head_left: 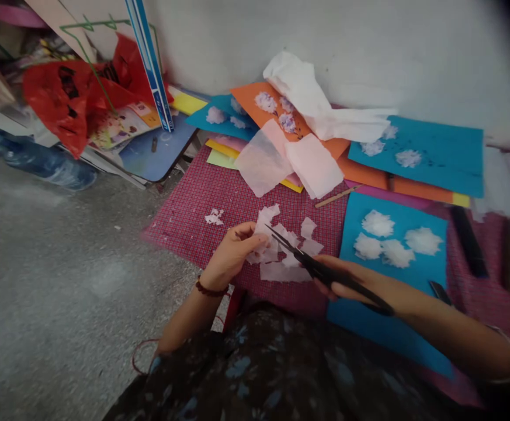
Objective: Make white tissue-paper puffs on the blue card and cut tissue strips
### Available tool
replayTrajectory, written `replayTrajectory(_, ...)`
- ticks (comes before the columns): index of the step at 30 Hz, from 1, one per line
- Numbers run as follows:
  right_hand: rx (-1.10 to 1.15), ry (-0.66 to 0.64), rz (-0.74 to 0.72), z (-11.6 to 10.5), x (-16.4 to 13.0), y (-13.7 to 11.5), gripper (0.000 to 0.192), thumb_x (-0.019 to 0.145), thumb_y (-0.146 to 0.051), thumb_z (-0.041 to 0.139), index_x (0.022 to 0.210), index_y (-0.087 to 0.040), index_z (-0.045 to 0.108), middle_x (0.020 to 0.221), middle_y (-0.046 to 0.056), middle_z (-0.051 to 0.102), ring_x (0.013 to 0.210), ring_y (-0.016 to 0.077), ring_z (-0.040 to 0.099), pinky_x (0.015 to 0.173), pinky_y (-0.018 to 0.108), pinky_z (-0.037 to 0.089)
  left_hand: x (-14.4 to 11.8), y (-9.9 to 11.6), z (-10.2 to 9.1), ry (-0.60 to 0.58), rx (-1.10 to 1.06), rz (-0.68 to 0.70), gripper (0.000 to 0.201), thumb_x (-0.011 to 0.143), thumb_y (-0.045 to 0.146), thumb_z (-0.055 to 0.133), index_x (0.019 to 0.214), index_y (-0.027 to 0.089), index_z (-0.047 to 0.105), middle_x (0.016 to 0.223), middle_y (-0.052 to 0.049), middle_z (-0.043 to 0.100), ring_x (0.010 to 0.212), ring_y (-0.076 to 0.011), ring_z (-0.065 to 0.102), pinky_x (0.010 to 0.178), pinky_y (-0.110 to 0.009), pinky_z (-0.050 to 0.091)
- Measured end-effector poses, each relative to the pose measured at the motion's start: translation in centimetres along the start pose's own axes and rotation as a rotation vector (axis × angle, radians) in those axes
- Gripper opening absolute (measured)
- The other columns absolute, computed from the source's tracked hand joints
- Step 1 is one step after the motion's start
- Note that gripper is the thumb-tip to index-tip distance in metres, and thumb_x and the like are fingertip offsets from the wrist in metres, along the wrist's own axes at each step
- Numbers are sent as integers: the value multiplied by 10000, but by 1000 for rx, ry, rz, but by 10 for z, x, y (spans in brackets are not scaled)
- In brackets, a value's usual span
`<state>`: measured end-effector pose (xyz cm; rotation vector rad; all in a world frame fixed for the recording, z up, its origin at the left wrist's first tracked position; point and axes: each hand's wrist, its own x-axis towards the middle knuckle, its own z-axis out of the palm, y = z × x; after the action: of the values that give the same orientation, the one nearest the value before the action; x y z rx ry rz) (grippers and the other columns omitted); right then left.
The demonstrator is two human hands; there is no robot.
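My left hand (238, 248) pinches a piece of white tissue paper (267, 218) between thumb and fingers over the checked tablecloth (184, 216). Black scissors (325, 270) are gripped in my right hand (346, 275); their blades point at the tissue piece, close to my left thumb. Whether the blades touch the paper I cannot tell. Below and beside them lie several cut tissue scraps (285, 271). A small heap of white bits (214, 217) sits farther left. To the right, fluffy white paper flowers (390, 253) rest on a blue sheet (384, 204).
Behind the scraps are tissue squares (261, 158), a crumpled white tissue (298, 76), an orange sheet with flowers (246, 96) and a pencil (336, 197). A dark pen-like object (468, 241) lies at right. A red plastic bag (66, 99) sits on the blue stool (153, 155) side.
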<state>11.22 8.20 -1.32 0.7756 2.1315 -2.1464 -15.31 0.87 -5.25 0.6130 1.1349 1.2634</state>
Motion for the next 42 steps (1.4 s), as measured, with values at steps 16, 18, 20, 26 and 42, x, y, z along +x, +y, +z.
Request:
replayTrajectory(16, -8, 52, 129, -2, 8, -10, 613, 853, -551, 648, 1322, -167, 557, 956, 88, 598, 872, 208, 584, 793, 336, 523, 8, -3, 7, -77, -25, -4, 186, 717, 287, 732, 656, 160, 611, 603, 27, 594, 528, -57, 488, 520, -190, 354)
replayTrajectory(18, -3, 98, 135, -1, 9, -10, 584, 836, -532, 679, 1300, -190, 580, 976, 83, 615, 854, 194, 585, 751, 313, 522, 9, -2, 10, -78, -33, 2, 241, 727, 297, 730, 618, 165, 561, 562, 39, 548, 509, -55, 470, 509, -193, 349)
replayTrajectory(20, 7, 120, 162, 1, 10, -10, 556, 832, -534, 684, 1266, -196, 607, 878, 48, 606, 713, 147, 549, 615, 266, 489, 9, -1, 11, -75, -43, -4, 287, 734, 322, 733, 599, 169, 531, 532, 48, 522, 479, -49, 446, 492, -193, 344)
replayTrajectory(26, 49, 133, 259, 3, 10, -16, 583, 846, -577, 647, 1249, -160, 588, 679, -28, 478, 527, 88, 416, 462, 218, 369, 2, 1, 2, -30, -85, -121, 318, 696, 458, 760, 705, 167, 633, 574, 7, 642, 447, -82, 540, 461, -208, 420)
replayTrajectory(42, -66, -10, 99, 6, 1, -12, 582, 871, -551, 622, 1311, -175, 555, 1031, 107, 617, 923, 231, 603, 848, 381, 524, -6, -4, 0, 76, -47, 52, 220, 684, 330, 772, 672, 166, 626, 563, 32, 617, 496, -56, 546, 514, -176, 433)
